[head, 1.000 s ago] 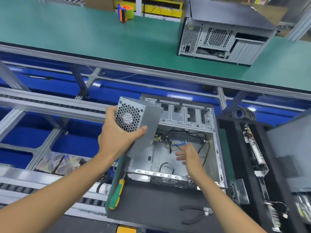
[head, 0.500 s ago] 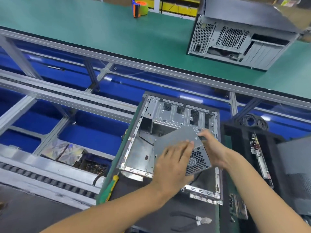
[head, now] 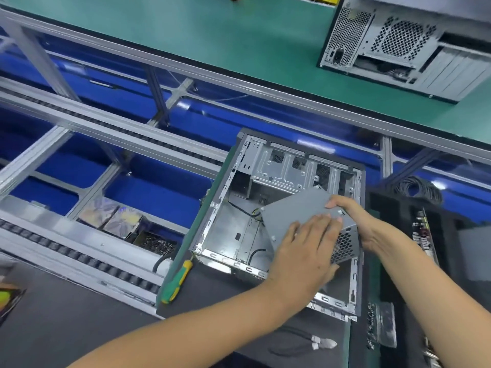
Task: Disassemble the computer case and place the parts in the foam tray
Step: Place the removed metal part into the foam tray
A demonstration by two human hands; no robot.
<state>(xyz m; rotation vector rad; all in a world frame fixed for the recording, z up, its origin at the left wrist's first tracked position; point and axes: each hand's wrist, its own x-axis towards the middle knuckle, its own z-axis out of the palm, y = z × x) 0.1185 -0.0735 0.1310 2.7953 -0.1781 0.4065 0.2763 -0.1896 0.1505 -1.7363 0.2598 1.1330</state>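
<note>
A grey power supply unit [head: 297, 212] sits tilted over the right half of the open computer case [head: 268, 208], right of the frame's centre, its honeycomb grille end [head: 344, 248] turned toward the lower right. The left hand [head: 305, 252] lies on its flat top with fingers straight and close together, the thumb tucked under the near edge. The right hand [head: 357, 221] grips the unit from the right, fingers curled over its upper corner and the palm against its side. Black cables [head: 240, 208] show inside the case to the left of the unit. The case lies on a dark mat [head: 212, 290]. A green and yellow screwdriver [head: 176, 282] rests at the mat's left edge, just beside the case's near left corner. Pliers [head: 316, 341] lie on the mat at the bottom of the frame. A black foam tray [head: 393, 216] stands along the right edge, with a circuit board [head: 422, 232] slotted in it. A second, closed computer case [head: 409, 46] stands on the green bench [head: 212, 35] at the upper right.
</note>
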